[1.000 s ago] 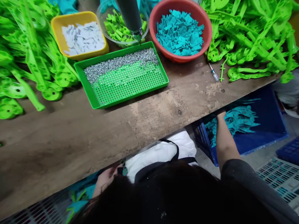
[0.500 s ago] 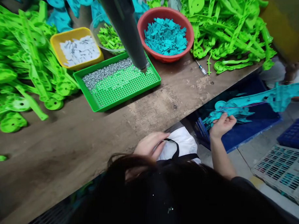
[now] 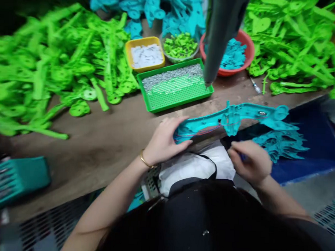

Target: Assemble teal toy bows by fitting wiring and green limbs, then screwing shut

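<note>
A long turquoise plastic half-shell with thin reddish wires along it stretches over the table's front edge. My left hand, wearing a bracelet, has its thumb and fingers around the shell's left end. Below the shell's right half is my right hand, its fingers curled in; whether anything is inside them is hidden. Several more turquoise shells lie in the blue bin just beyond that hand. A dark powered screwdriver hangs tip down over the green perforated tray of screws.
Heaps of bright green plastic shells cover the left and far right. Behind the tray stand a yellow tub of white pieces, a clear bowl of green bits and a red bowl of turquoise bits. A small screwdriver lies nearby.
The turquoise shell has come left from over the blue bin to the table edge. My left hand has risen from my lap and taken its end. My right hand has moved nearer my body.
</note>
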Demonstrator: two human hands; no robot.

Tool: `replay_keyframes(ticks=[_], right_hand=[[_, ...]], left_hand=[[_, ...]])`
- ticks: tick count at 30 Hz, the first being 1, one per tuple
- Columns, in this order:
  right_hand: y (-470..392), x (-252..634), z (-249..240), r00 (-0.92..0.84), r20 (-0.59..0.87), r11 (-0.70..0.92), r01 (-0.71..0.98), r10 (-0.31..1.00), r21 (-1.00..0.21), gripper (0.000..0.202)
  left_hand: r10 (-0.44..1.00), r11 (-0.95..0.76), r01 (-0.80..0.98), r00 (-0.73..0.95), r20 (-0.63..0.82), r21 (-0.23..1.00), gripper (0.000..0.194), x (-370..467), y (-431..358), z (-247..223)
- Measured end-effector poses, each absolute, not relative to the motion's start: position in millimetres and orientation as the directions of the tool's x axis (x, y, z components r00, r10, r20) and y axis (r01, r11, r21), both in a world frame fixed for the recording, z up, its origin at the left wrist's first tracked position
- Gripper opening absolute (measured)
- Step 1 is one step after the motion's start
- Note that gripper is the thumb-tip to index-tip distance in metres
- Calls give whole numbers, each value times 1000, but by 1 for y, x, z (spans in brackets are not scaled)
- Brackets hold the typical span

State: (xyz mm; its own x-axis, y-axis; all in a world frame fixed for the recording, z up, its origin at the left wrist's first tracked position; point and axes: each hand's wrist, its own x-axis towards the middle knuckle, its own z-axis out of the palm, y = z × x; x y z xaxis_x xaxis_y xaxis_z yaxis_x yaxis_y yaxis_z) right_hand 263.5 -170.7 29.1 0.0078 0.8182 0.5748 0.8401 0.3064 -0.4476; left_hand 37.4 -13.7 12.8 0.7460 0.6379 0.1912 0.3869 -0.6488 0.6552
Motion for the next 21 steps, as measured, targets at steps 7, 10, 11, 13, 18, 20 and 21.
replay_keyframes(ticks=[7,10,11,13,18,20,21], right_hand=[[-92,227,17,-449,363,466,884,817,42,24],[-75,203,3,-484,314,510,860,817,0,17],[-72,198,1,-496,304,529,848,814,-33,17],[-66,193,-1,-511,327,571,811,795,-124,18],[-56,206,-5,-334,520,551,760,786,-345,25],[-54,214,-11,-241,562,522,744,792,-417,29],[-53,218,-14,-200,562,503,734,802,-457,30]], left_hand=[[766,-485,605,642,-26,631,61,-46,-20,0],[808,-406,644,584,-74,648,63,-65,-23,-12],[816,-387,650,572,-86,654,64,-70,-23,-17],[830,-366,658,550,-88,659,64,-78,-21,-24],[891,-372,654,450,57,659,75,-97,-24,-31],[933,-321,680,348,95,660,73,-109,-30,-30],[952,-283,697,288,105,659,69,-115,-34,-30]])
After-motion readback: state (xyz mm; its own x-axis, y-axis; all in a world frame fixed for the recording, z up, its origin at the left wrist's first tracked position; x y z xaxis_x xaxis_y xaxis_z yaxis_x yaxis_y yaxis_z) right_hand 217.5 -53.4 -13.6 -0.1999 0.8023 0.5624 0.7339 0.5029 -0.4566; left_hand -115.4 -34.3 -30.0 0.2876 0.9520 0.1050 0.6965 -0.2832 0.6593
